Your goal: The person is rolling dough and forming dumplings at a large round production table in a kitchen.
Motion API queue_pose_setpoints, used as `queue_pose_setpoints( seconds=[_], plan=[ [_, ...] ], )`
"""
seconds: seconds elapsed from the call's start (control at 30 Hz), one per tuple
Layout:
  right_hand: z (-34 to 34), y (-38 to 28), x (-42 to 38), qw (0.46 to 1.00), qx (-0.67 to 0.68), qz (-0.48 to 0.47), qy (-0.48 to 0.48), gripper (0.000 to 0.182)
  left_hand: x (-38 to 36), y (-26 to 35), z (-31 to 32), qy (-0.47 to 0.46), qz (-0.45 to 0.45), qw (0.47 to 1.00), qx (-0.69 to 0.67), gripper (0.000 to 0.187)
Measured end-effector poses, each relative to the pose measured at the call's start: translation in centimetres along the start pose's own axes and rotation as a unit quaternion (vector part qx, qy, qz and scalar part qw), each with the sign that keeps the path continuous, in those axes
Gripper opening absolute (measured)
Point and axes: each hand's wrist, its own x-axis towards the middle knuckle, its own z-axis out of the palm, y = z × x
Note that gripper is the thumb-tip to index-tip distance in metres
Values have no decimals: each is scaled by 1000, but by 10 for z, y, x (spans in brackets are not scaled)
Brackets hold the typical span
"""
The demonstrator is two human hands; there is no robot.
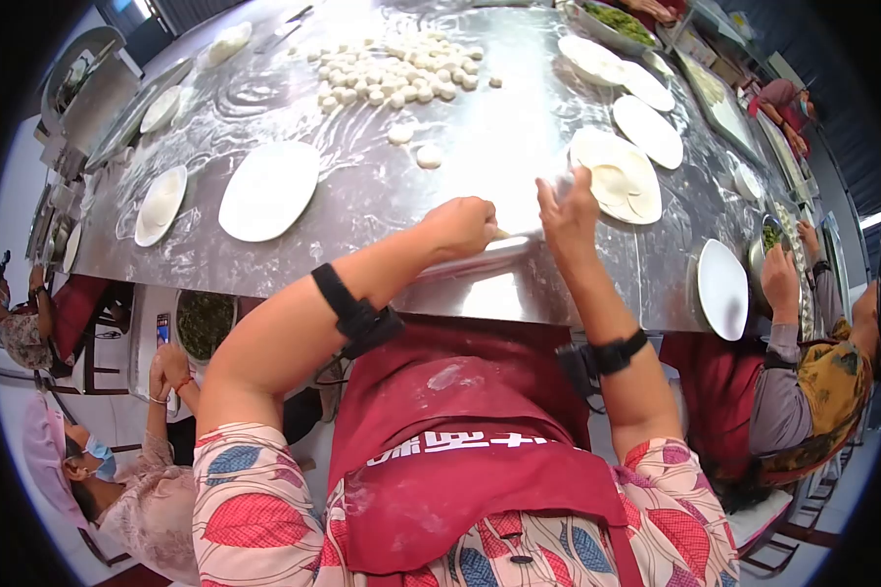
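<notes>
My left hand is closed in a fist near the table's front edge. From it sticks the pale end of a rolling pin; the rest is hidden by the fingers. My right hand is raised beside it, thumb and fingers apart, with a pale blur between them that I cannot make out. Just right of that hand lies a white plate bearing thin round dough wrappers. Farther up the table, two flattened dough pieces lie below a heap of small dough pieces.
The floured metal table spreads before me. White oval plates stand left and right. Co-workers sit at both sides: a person's hand works at the right, another person's hands are near a bowl of greens.
</notes>
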Motion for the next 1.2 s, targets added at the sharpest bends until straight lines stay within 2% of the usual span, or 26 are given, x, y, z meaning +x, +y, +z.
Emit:
queue_pose_setpoints(
  seconds=[0.03, 0.13, 0.23, 0.33, 0.37, 0.43, 0.47, 0.5, 0.53, 0.57, 0.63, 0.67, 0.7, 0.73, 0.8, 0.93, 1.03, 1.1, 1.13, 1.17, 1.2],
  plan=[
    [5, 1, 6, 1000, -10, -20, 5, 32, 4, 1, -1, -16, 1, 1000, 6, 25],
    [-9, 2, -12, 1000, -6, 5, 2, 33, 10, 4, -4, -65, 14, 997, 33, 23],
    [-44, -25, -58, 989, 72, 126, -19, 32, 9, -7, -2, -51, 15, 998, -17, 18],
    [-48, -24, -68, 990, 76, 120, -12, 32, -8, -7, -3, -50, -25, 995, -85, 16],
    [-41, -18, -61, 996, 53, 78, -2, 32, -12, -6, -4, -53, -37, 993, -103, 15],
    [-18, -2, -24, 1000, 6, -11, 20, 31, -11, -5, -2, -10, -2, 998, -57, 17],
    [-7, -5, -9, 1000, 4, 5, 11, 31, -9, -4, -1, 11, 16, 999, -33, 17],
    [3, -8, 3, 1000, 2, 22, 3, 31, -6, -4, -1, 4, -5, 999, -32, 19],
    [8, -8, 11, 1000, -26, -15, 8, 31, -1, -3, -3, -4, -25, 999, -33, 20],
    [5, -7, 9, 1000, -12, -6, 4, 31, 4, -3, -4, -11, -43, 998, -34, 21],
    [-7, -8, -5, 1000, 10, 9, -7, 32, 2, -6, -2, -33, -6, 999, -9, 23],
    [-14, 3, -17, 999, -18, -46, 8, 33, -1, -6, 0, -42, 14, 999, 2, 24],
    [-25, 0, -33, 1000, 15, -13, 12, 33, -7, -3, 1, -34, 51, 997, 56, 25],
    [-35, -7, -49, 998, 45, 35, 7, 31, -12, -3, 0, -41, 54, 997, 32, 25],
    [-50, -10, -75, 996, 70, 60, -8, 29, -13, -6, -2, -59, 32, 998, 2, 21],
    [-59, -24, -91, 993, 106, 51, -10, 28, 7, -10, -10, -113, -37, 971, -205, 18],
    [-58, -19, -86, 996, 91, 20, -8, 28, 42, 15, -8, -120, -47, 978, -165, 22],
    [-57, -19, -81, 996, 92, 7, -12, 28, 70, 48, -9, -105, -9, 987, -119, 27],
    [-56, -16, -81, 996, 91, -8, -8, 29, 86, 61, -10, -107, -4, 975, -196, 27],
    [-56, -16, -80, 996, 91, -14, -10, 27, 105, 68, -7, -125, 0, 917, -379, 32],
    [-57, -16, -80, 996, 91, -20, -13, 25, 120, 69, -8, -122, 27, 880, -459, 43]
  ],
)
